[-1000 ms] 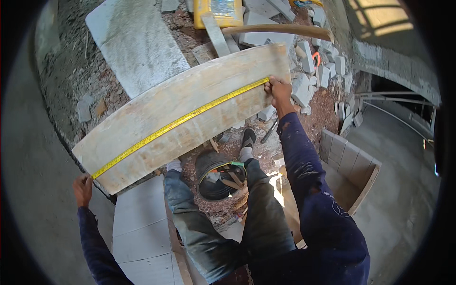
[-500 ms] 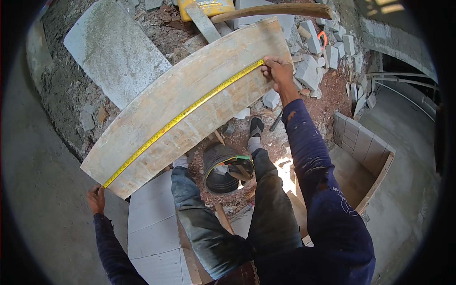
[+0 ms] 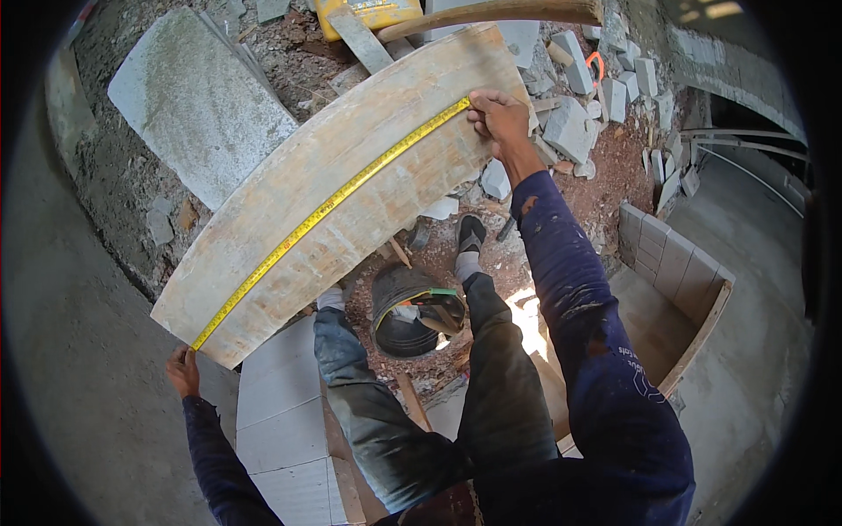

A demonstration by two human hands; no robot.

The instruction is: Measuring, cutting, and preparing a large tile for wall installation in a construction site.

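A long, stained wooden board lies slantwise ahead of me, rising toward the far right. Along it stretches the yellow blade of a tape measure. At the board's near-left edge, my left hand pinches one end of the blade. My right hand is closed over its other end, on the board close to the far-right edge. Any tape case is hidden in the fingers.
Between my feet stands a black bucket with tools in it. Light block walls rise at lower left and at right. Broken white blocks and a grey slab lie beyond, near a yellow container.
My right hand has shifted a little left and farther away with its end of the tape. My left hand has moved slightly right. The board appears slightly higher at its far end.
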